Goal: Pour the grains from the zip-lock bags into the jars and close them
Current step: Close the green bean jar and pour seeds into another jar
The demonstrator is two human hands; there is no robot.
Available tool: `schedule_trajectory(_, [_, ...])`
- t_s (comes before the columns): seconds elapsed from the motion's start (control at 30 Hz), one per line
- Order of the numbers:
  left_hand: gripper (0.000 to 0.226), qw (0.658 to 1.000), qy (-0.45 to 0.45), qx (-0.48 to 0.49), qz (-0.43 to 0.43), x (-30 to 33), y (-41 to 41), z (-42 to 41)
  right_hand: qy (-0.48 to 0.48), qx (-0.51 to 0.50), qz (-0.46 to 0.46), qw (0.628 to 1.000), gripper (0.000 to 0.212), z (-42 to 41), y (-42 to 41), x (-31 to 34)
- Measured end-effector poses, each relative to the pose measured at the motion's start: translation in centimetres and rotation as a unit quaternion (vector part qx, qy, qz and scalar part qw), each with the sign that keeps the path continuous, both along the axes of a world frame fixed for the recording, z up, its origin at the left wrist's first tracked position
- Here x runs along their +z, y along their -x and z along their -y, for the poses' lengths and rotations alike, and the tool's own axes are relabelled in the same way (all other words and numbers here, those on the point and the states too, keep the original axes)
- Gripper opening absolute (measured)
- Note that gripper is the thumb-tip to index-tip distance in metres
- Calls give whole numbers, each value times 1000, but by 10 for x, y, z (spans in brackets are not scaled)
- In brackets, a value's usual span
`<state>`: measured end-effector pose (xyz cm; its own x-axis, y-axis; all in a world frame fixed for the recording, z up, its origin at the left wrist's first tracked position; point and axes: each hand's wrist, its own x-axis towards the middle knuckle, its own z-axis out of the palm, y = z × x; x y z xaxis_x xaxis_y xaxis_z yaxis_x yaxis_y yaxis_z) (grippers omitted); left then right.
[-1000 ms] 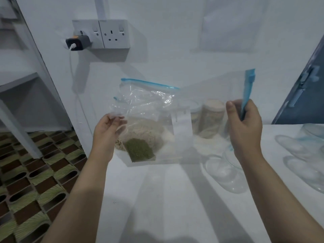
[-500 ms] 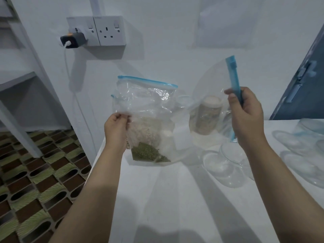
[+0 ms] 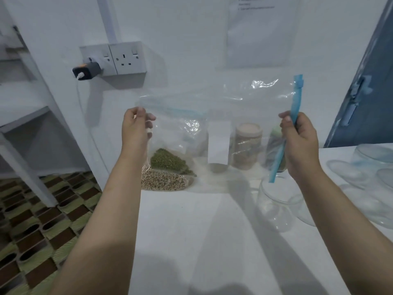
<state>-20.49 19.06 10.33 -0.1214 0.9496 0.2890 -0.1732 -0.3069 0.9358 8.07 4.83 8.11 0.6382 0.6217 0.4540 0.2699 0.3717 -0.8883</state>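
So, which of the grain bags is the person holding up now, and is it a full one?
The large clear zip-lock bag, stretched between left hand and right hand. It looks empty; the green grain bag and beige grain bag lie on the table.

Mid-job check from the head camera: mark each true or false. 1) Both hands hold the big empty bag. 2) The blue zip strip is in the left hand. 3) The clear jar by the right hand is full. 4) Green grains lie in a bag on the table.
1) True: left hand and right hand hold the bag up.
2) False: the zip strip is in the right hand.
3) False: the jar looks empty.
4) True: green grains lie bagged on the table.
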Motion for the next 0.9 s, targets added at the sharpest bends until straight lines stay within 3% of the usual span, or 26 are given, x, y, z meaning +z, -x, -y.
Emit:
schedule_trajectory(0.5, [10,992,-124,5,-28,64,-40,19,-26,-48,-90,994,20,20,-25,-10])
schedule_trajectory(0.9, [6,986,-149,-1,-77,74,-58,33,-47,-8,-183,982,25,19,-35,-32])
